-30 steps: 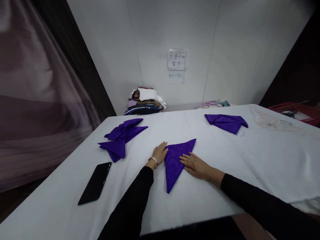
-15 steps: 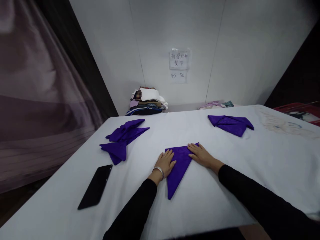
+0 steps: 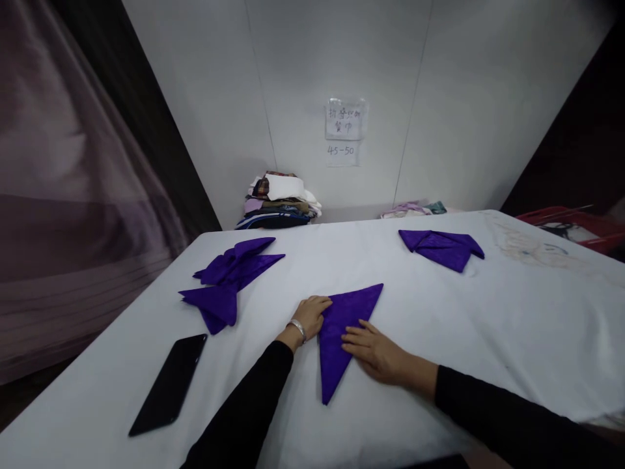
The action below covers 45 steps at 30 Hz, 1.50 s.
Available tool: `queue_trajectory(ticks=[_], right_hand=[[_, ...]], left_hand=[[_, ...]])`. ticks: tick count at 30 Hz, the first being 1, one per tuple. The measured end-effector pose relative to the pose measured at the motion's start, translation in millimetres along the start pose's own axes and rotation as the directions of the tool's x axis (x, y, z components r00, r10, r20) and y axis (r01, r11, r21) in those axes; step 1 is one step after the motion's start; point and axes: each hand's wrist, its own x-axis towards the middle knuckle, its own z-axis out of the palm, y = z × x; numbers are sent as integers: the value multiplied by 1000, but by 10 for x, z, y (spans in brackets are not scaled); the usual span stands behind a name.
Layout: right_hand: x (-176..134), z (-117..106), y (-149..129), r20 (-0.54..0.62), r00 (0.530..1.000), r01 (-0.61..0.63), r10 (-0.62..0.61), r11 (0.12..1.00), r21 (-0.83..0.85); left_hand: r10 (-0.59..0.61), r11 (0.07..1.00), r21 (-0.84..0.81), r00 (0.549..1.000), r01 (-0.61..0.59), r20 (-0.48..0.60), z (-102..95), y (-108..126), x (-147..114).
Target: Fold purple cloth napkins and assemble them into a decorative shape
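Note:
A purple cloth napkin (image 3: 336, 332) lies in front of me, folded to a pointed shape with one tip towards me and another at the upper right. My left hand (image 3: 308, 318), with a silver bracelet at its wrist, is closed over the napkin's upper left corner, fingers bent and close together. The corner itself is hidden under them. On the slanting right edge, around its middle, rest the fingertips of my right hand (image 3: 375, 353). Its fingers are stretched out and slightly apart, and the palm is over the white cloth.
Purple folded napkins (image 3: 229, 270) lie at the left, and another folded napkin (image 3: 442, 249) at the back right. A black phone (image 3: 168, 384) is near the left edge. Piled clothes (image 3: 280, 202) stand behind the white-covered table (image 3: 420, 430), below a wall sign (image 3: 344, 124).
My right hand has come off the upper right tip and down to the slanting edge. My left hand has drawn back to the upper left corner. The view has shifted slightly.

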Motion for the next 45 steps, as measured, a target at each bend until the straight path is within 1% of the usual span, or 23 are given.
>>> queue_trajectory(ticks=[3,9,11,12,14,15,16,17,18,20,21,22,23,26,27,29,33,36,38,39,41,43,45], right_hand=[[168,12,-145,-2,999,36,-36,999,-17],[444,98,-190,-50,996,74,-76,996,-45],[448,137,-209,-107,994,38,-36,999,13],[431,144,-215,-161,987,5,6,997,72],[371,123,-226,-290,948,-54,133,963,266],[331,96,-234,-337,916,-75,219,917,391],[287,64,-245,-352,881,-98,318,848,520],[242,29,-261,-331,846,-123,417,758,641],[196,-4,-282,-281,816,-150,506,654,741],[110,-51,-333,-156,769,-193,620,458,868],[71,-62,-361,-109,756,-201,646,387,900],[35,-65,-386,-83,751,-198,655,343,918],[3,-64,-407,-71,756,-192,650,324,927],[-52,-65,-422,-48,788,-187,613,313,931],[-53,-77,-405,-39,788,-187,615,298,936],[-31,-123,-332,-32,753,-176,657,248,953],[65,-221,-50,-36,634,-144,773,163,976],[125,-203,213,-25,560,-154,828,133,979],[146,-151,373,-29,527,-170,849,139,976],[151,-122,443,-39,523,-185,851,158,970],[152,-75,559,-67,519,-259,852,231,938],[147,-53,642,-100,498,-380,861,320,868],[143,-54,692,-120,466,-512,877,377,771]], left_hand=[[15,1000,-12,1000,-15,-7,-4,-22,14],[22,999,-34,1000,-23,-16,-14,-53,20],[32,998,-44,999,-33,-11,-23,-76,17],[39,998,-50,999,-39,-6,-30,-87,8],[53,997,-59,999,-52,5,-48,-100,-35],[60,996,-65,998,-60,11,-59,-99,-71],[68,995,-71,997,-67,19,-70,-94,-119],[75,994,-79,997,-73,24,-79,-85,-176],[78,993,-86,997,-75,27,-85,-72,-240],[83,992,-98,996,-81,25,-79,-39,-379],[89,991,-102,996,-87,16,-65,-21,-445],[99,989,-107,995,-98,2,-44,-4,-504],[113,987,-113,993,-114,-18,-16,12,-553],[137,979,-142,986,-150,-98,78,47,-632],[133,976,-154,984,-151,-122,104,55,-635],[115,973,-183,981,-143,-156,136,69,-616],[39,967,-240,979,-88,-200,124,99,-517],[-35,959,-281,977,-26,-210,114,115,-430],[-83,948,-317,971,9,-223,138,113,-379],[-109,943,-333,966,25,-235,159,109,-358],[-154,936,-347,953,56,-262,209,93,-326],[-177,938,-340,941,72,-288,253,77,-308],[-178,942,-327,935,72,-307,276,67,-303]])
